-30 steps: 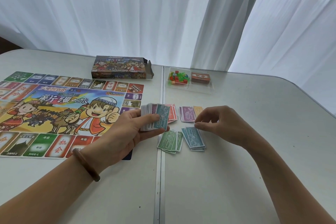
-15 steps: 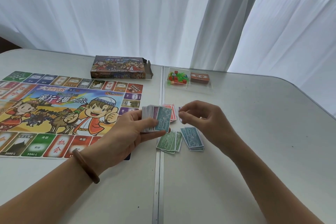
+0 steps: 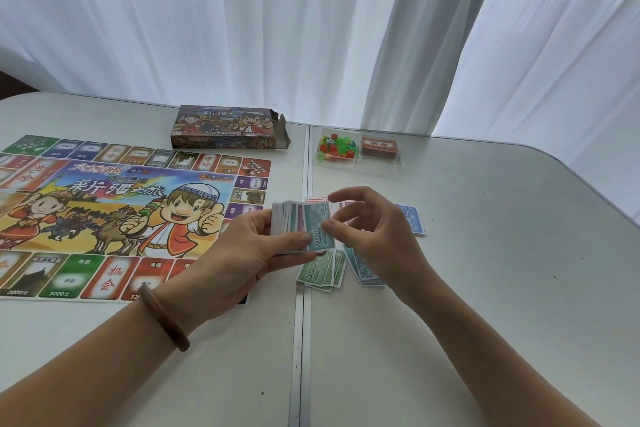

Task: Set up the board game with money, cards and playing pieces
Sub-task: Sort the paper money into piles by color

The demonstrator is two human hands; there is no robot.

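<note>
My left hand (image 3: 249, 253) grips a thick stack of play money (image 3: 294, 222), its top note a teal 1000. My right hand (image 3: 374, 229) pinches the edge of that top note between thumb and forefinger. Sorted piles lie on the table below and behind the hands: green 500 notes (image 3: 320, 270), teal notes (image 3: 363, 270) partly under my right wrist, blue notes (image 3: 412, 218) to the right, and red notes (image 3: 317, 199) behind. The colourful game board (image 3: 104, 211) lies flat on the left.
The open game box (image 3: 228, 128) stands behind the board. A clear tray (image 3: 356, 166) at the back holds small coloured playing pieces (image 3: 336, 146) and a brown card deck (image 3: 379, 147). A seam (image 3: 301, 340) runs between the two white tables; white curtains hang behind.
My right hand has moved left from the sorted piles to the stack in my left hand and now pinches its top teal note. A blue pile is uncovered at right.
</note>
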